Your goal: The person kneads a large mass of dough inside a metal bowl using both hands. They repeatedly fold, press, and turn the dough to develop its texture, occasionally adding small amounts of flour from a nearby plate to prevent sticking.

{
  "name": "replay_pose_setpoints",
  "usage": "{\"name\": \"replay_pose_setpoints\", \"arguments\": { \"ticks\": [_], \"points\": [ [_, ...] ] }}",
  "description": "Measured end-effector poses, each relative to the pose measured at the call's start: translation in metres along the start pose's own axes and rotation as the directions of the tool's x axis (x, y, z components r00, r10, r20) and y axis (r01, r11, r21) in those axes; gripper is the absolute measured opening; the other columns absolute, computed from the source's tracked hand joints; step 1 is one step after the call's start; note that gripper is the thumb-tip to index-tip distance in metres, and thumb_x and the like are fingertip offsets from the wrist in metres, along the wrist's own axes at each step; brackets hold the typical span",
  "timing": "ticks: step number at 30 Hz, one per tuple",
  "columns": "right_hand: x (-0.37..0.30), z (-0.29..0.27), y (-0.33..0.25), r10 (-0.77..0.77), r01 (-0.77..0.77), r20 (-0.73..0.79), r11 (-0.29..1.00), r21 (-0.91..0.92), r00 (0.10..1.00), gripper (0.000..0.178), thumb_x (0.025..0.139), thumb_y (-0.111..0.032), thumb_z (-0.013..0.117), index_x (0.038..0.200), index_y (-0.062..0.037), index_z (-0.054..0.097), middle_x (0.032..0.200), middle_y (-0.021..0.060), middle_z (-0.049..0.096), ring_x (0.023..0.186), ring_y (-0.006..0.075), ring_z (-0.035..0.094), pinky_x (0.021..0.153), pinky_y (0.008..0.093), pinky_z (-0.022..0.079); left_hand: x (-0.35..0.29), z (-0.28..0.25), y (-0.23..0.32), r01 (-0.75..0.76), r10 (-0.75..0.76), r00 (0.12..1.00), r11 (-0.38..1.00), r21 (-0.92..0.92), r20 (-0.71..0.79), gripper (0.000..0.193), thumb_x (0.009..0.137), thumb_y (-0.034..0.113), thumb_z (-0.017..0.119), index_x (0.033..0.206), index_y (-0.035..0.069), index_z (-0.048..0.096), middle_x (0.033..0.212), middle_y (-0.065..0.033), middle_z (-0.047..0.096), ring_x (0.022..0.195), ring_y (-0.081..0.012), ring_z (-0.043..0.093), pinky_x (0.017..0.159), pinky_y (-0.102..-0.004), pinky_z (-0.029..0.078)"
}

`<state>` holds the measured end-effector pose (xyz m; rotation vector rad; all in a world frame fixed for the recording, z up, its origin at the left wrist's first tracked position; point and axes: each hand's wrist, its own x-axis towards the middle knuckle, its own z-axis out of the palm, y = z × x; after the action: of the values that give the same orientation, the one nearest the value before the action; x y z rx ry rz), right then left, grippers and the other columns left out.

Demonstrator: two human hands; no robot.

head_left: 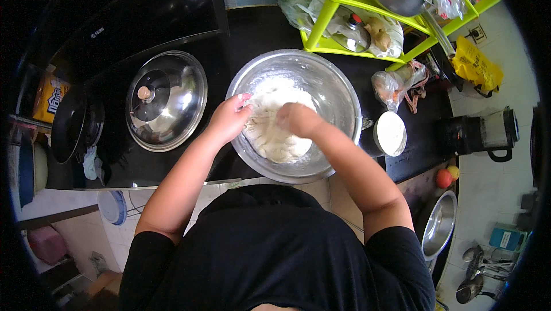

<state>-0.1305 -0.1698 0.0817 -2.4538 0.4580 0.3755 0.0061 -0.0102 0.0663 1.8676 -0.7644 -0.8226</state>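
Note:
A wide metal bowl (338, 93) stands on the black counter, with pale floury dough (281, 144) spread over its bottom. My left hand (231, 117) reaches over the bowl's left rim to the dough's left edge. Its fingers are curled and dusted white at the tips; what they close on, if anything, is hidden. Slightly blurred, my right hand (298, 120) is bunched against the middle of the dough, its fingers partly hidden. Loose flour (270, 85) lies behind the dough, and white smears mark the bowl's inner wall.
Left of the bowl lies a domed lid (181, 104), near a dark pan (69, 124). To the right are a bowl of white powder (390, 134), bagged food (390, 88) and a blender (482, 133). A green rack (324, 15) rises behind; a metal basin (441, 225) sits nearer.

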Motion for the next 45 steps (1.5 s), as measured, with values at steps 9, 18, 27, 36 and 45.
{"name": "replay_pose_setpoints", "arguments": {
  "ticks": [9, 18, 27, 36, 45],
  "points": [
    [0.018, 0.053, 0.023, -0.035, 0.063, 0.112, 0.966, -0.252, 0.993, 0.042, 0.085, -0.022, 0.049, 0.122, -0.0027, 0.047, 0.131, 0.0186, 0.043, 0.117, 0.0354, 0.046, 0.099, 0.0398, 0.037, 0.022, -0.002, 0.017, -0.091, 0.045, 0.976, 0.974, 0.207, 0.215, 0.043, 0.088, 0.02, 0.057, 0.125, 0.001, 0.048, 0.117, -0.0194, 0.057, 0.096, -0.019, 0.061, 0.077, -0.0309, 0.049],
    [-0.019, 0.007, 0.089, 0.155, -0.04, -0.34, 0.946, 0.322, 0.928, 0.039, 0.085, -0.022, 0.057, 0.119, -0.003, 0.057, 0.111, 0.015, 0.063, 0.101, 0.0259, 0.06, 0.087, 0.0341, 0.045, 0.074, 0.014, 0.019, -0.181, -0.007, 0.925, 0.871, 0.457, 0.381, 0.057, 0.083, 0.026, 0.06, 0.128, -0.005, 0.042, 0.123, -0.0248, 0.052, 0.112, -0.0331, 0.054, 0.094, -0.0359, 0.042],
    [0.064, 0.033, 0.126, 0.491, -0.181, -0.142, 0.552, 0.814, 0.86, 0.064, 0.074, -0.032, 0.074, 0.117, 0.0089, 0.051, 0.106, 0.0197, 0.062, 0.095, 0.0221, 0.059, 0.083, 0.0315, 0.047, 0.111, 0.045, 0.021, -0.021, -0.262, 0.898, 0.778, 0.628, 0.354, 0.078, 0.059, 0.032, 0.081, 0.122, -0.001, 0.049, 0.111, -0.0209, 0.06, 0.102, -0.031, 0.059, 0.086, -0.0362, 0.047],
    [-0.035, -0.054, 0.043, -0.21, 0.169, 0.168, 0.959, 0.229, 0.963, 0.041, 0.075, -0.019, 0.068, 0.111, -0.0042, 0.055, 0.101, 0.0159, 0.06, 0.096, 0.0314, 0.059, 0.084, 0.0369, 0.05, 0.05, 0.012, 0.079, -0.463, -0.009, 0.739, 0.719, 0.518, 0.674, 0.054, 0.062, 0.019, 0.079, 0.11, 0.008, 0.057, 0.108, -0.0135, 0.06, 0.098, -0.0294, 0.059, 0.084, -0.0375, 0.047],
    [-0.024, 0.015, 0.04, -0.133, 0.188, 0.159, 0.892, -0.411, 0.978, 0.015, 0.075, -0.011, 0.056, 0.088, -0.0073, 0.064, 0.094, 0.0135, 0.06, 0.088, 0.0258, 0.061, 0.07, 0.0348, 0.052, 0.069, 0.06, 0.02, -0.657, 0.136, 0.683, 0.544, 0.522, 0.718, 0.017, 0.072, 0.0, 0.053, 0.088, 0.006, 0.057, 0.097, -0.0218, 0.057, 0.089, -0.0359, 0.059, 0.073, -0.0436, 0.048]
  ]
}}
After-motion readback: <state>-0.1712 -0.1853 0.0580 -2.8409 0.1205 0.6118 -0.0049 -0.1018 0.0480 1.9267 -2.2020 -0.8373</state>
